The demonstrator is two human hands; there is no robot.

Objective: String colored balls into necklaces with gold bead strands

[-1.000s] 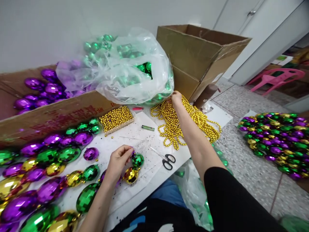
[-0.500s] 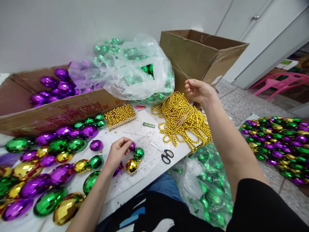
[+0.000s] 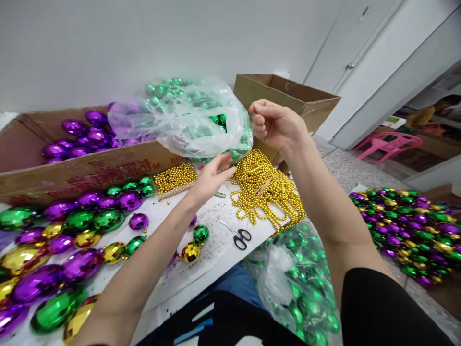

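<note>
My left hand (image 3: pixel 213 179) is raised over the table with its fingers stretched out, blurred at the tips, and nothing visible in it. Higher and to the right, my right hand (image 3: pixel 275 124) is closed in a pinch; what it holds, if anything, is too small to make out. Below it lies a heap of gold bead strings (image 3: pixel 262 180). Under my left forearm sit a green faceted ball (image 3: pixel 200 234) and a gold faceted ball (image 3: pixel 190 252), with purple balls partly hidden by the arm. Black-handled scissors (image 3: pixel 242 239) rest beside them.
At the back left, a low carton (image 3: pixel 79 178) holds purple balls under a plastic bag (image 3: pixel 201 113) of green ones. A tall cardboard box (image 3: pixel 306 91) stands behind. Large ball strings (image 3: pixel 57 274) cover the table's left side. A multicoloured pile (image 3: pixel 410 230) lies at right.
My left hand has let go of the small purple ball and moved up and forward, its fingers opening. My right hand, still pinched, has shifted left and slightly up in view.
</note>
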